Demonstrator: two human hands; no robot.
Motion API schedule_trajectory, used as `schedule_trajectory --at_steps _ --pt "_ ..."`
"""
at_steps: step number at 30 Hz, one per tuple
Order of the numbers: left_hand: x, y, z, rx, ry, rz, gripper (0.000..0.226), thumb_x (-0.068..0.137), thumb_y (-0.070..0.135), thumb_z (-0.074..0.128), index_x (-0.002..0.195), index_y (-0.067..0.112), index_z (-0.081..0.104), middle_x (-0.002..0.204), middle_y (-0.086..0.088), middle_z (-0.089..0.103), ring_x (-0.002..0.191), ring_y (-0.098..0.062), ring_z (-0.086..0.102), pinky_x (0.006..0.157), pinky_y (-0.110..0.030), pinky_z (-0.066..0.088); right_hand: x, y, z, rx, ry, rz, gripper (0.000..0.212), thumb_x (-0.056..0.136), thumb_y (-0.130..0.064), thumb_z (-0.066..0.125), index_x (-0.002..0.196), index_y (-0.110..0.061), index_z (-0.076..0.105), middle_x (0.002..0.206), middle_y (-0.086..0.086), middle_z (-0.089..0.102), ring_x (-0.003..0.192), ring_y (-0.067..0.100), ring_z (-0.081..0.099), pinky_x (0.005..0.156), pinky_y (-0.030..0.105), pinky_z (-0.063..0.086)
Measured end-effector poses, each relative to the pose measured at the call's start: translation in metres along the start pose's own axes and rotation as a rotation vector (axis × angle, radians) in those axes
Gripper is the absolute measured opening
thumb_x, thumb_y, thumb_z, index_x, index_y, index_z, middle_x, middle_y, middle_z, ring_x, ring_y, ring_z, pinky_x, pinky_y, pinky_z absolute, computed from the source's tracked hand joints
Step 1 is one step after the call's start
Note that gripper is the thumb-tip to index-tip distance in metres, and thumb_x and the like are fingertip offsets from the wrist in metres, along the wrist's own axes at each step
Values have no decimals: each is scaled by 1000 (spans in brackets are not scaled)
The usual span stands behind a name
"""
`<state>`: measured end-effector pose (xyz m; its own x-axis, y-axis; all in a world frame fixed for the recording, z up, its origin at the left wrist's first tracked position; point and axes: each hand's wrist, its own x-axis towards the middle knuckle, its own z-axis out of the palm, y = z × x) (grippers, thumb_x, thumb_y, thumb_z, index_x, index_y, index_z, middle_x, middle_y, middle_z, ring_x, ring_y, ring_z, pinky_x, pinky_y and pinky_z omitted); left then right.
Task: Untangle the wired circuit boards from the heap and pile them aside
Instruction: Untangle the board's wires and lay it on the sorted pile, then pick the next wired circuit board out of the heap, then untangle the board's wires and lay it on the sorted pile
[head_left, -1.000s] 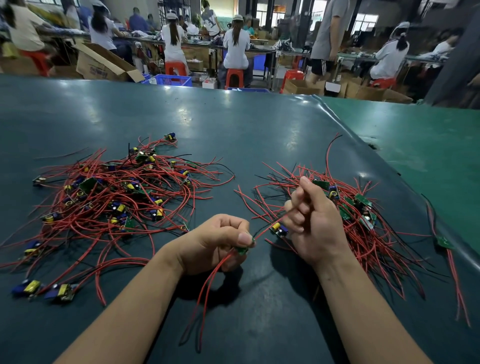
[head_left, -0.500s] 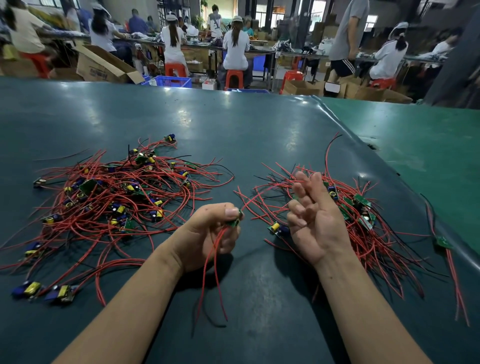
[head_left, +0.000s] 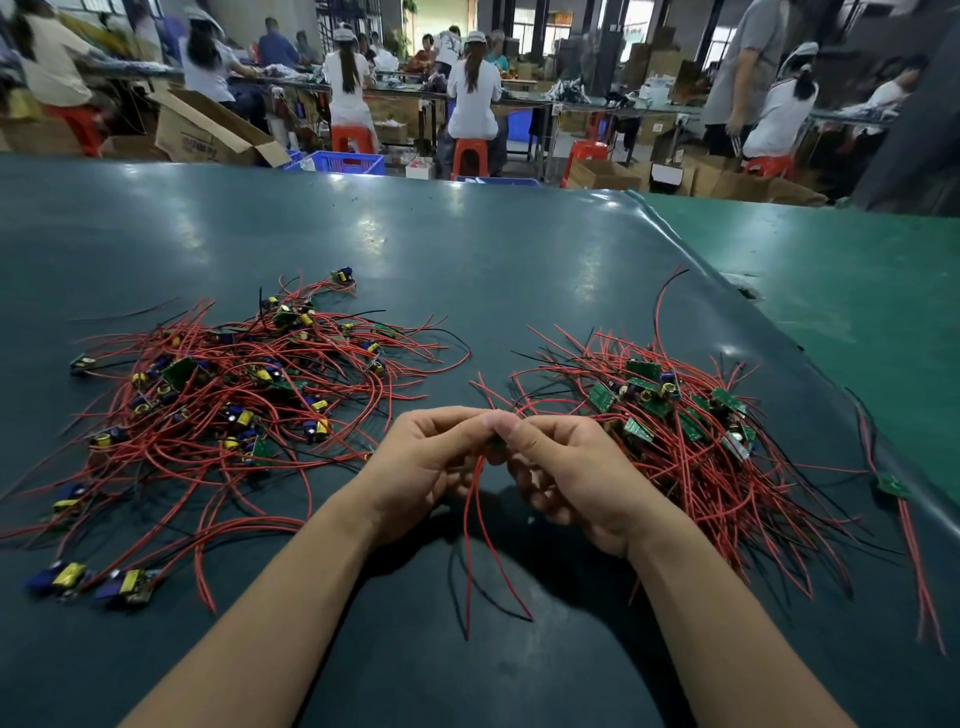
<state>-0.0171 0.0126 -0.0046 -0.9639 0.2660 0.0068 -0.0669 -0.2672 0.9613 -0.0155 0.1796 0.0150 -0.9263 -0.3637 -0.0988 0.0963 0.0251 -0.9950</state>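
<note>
From the head camera, your left hand and right hand meet fingertip to fingertip above the counter. Together they form the grip: both sets of fingers are curled and pinch one small circuit board, mostly hidden between your thumbs and forefingers. Its red wires hang straight down from the grip, ending just above or on the counter between your forearms; you cannot tell which. A thin black wire curves beside them.

To the left of the grip lies the spread heap of boards with yellow and blue parts and tangled red leads. To the right of the grip, touching your right hand's far side, sits the second pile, its green boards bunched near the top. Farther right, well apart from the grip, a single board lies at the counter's edge.
</note>
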Motion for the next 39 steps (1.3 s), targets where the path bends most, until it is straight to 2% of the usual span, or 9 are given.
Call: schedule_trajectory --at_steps 5,9,12,16,21,29,32,35,39 --pt "2 2 1 -40 21 9 35 79 43 63 93 16 78 67 1 58 50 -8 45 42 -17 37 0 -1 -1 -44 99 -133 27 88 -36 68 69 -16 70 50 -2 51 35 10 41 33 15 28" --pt "7 7 -4 -135 373 144 30 84 41 63 82 14 75 63 4 52 51 -6 43 43 -19 31 3 -1 -3 27 649 -456 29 95 -26 64 70 -13 65 57 -1 61 35 10 43 33 19 33" --pt "9 11 -11 -184 548 253 27 96 26 56 79 10 69 58 3 49 49 -8 40 42 -21 28 6 -5 -7 400 850 -409 23 98 -28 59 84 -11 65 87 5 75 35 10 51 30 18 36" --pt "8 7 -7 -32 540 324 27 98 19 54 78 7 68 54 3 49 45 -9 38 41 -20 30 10 0 -3 559 787 -125 39 99 -40 53 106 -3 64 98 10 75 38 11 56 31 17 38" --pt "8 6 -7 7 525 349 25 98 17 54 80 5 67 50 5 48 41 -7 36 40 -19 30 10 -2 -2 471 714 -162 26 97 -39 58 95 -13 64 99 6 72 41 13 57 31 19 38" --pt "8 3 -8 6 482 325 24 97 18 56 79 8 68 53 2 50 40 -9 35 38 -17 27 5 -8 -24 662 567 -20 63 90 -66 47 108 -8 63 86 3 76 47 10 59 37 17 42" --pt "8 3 -6 26 477 316 23 96 17 57 79 7 68 53 2 50 39 -9 34 38 -17 27 10 -7 -24 733 478 -30 58 91 -62 48 105 -7 61 82 4 75 43 8 55 35 16 39" --pt "7 3 -5 55 469 306 22 96 14 57 80 5 68 54 1 51 42 -10 36 39 -18 28 16 -9 -23 770 428 -72 44 86 -55 56 98 -12 61 58 -2 62 35 5 41 31 14 29" --pt "7 3 -3 79 462 292 19 95 10 56 81 3 67 53 2 52 44 -11 35 40 -19 27 20 -7 -14 566 410 -186 18 88 -29 65 77 -16 71 54 -3 50 37 5 38 34 13 26"
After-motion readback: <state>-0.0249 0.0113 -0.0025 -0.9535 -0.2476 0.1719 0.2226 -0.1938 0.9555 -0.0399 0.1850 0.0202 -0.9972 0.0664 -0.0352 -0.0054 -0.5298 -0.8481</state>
